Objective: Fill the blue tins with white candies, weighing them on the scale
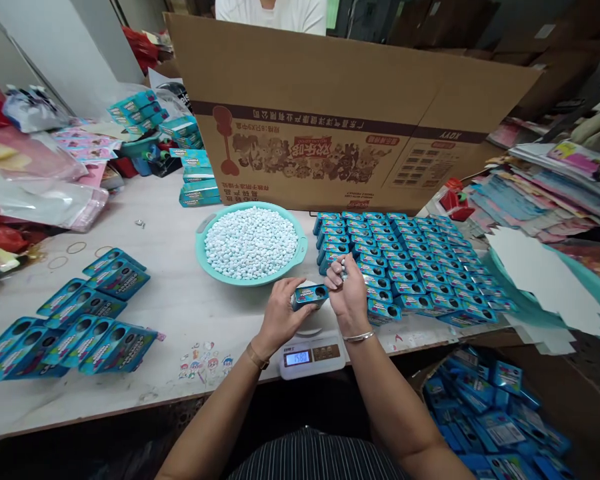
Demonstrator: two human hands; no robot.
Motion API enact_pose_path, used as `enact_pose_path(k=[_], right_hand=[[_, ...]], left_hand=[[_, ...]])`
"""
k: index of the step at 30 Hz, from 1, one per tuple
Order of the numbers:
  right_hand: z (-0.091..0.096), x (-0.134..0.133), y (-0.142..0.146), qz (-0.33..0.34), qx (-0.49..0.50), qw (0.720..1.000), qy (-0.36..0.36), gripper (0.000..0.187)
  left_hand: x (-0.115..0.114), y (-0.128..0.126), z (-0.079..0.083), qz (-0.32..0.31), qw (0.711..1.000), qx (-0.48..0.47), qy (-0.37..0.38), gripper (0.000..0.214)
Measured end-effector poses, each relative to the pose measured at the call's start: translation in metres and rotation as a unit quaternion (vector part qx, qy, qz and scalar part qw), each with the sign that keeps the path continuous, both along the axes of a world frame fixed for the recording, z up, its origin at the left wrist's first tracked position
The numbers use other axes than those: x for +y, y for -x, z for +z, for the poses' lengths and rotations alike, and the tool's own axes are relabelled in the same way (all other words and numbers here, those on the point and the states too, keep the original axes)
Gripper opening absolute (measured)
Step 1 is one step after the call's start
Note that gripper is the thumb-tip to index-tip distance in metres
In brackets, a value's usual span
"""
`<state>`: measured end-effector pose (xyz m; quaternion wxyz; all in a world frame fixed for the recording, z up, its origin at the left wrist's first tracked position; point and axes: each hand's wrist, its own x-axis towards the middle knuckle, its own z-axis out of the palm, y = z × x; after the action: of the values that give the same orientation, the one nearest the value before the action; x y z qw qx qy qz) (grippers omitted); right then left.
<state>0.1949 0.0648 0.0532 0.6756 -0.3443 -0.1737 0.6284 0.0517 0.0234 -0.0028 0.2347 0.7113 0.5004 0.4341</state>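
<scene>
My left hand grips a small blue candy box by its sides, above the digital scale. The scale's lit display seems to read 158.0. Right beside the box, my right hand is curled with the palm turned up, and a few pale candies show between its fingers. A turquoise basin heaped with pale blue-white candies stands just beyond my hands.
Rows of blue boxes fill the table's right side; more boxes stand left. A large cardboard carton blocks the back, with a person in a white shirt behind it. A carton of blue boxes sits below right.
</scene>
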Motion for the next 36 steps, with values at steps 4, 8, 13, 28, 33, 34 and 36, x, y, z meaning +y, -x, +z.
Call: enact_pose_path(k=[4, 8, 13, 28, 33, 34, 36], right_hand=[[0.004, 0.001, -0.008, 0.005, 0.051, 0.998, 0.025, 0.031], [0.007, -0.001, -0.012, 0.007, 0.052, 0.998, 0.023, 0.032], [0.003, -0.006, -0.018, 0.008, -0.037, 0.999, -0.005, 0.031], [-0.009, -0.021, -0.031, 0.127, -0.547, 0.815, -0.14, 0.032], [-0.011, -0.023, -0.025, 0.159, -0.672, 0.705, -0.16, 0.027], [-0.012, -0.023, -0.024, 0.162, -0.692, 0.683, -0.168, 0.025], [-0.014, -0.022, -0.023, 0.167, -0.728, 0.64, -0.18, 0.025]], left_hand=[[-0.002, 0.003, 0.002, 0.005, 1.0, 0.005, -0.001, 0.046], [-0.002, 0.004, 0.003, 0.009, 1.0, 0.008, -0.005, 0.045], [-0.002, 0.005, 0.001, 0.007, 1.0, 0.009, -0.018, 0.045], [0.0, 0.002, -0.001, 0.001, 1.0, 0.004, -0.007, 0.049], [0.0, 0.003, -0.005, 0.003, 1.0, -0.001, -0.003, 0.049], [0.0, 0.003, -0.005, 0.003, 1.0, -0.002, -0.003, 0.049], [0.0, 0.003, -0.006, 0.002, 1.0, -0.004, -0.004, 0.049]])
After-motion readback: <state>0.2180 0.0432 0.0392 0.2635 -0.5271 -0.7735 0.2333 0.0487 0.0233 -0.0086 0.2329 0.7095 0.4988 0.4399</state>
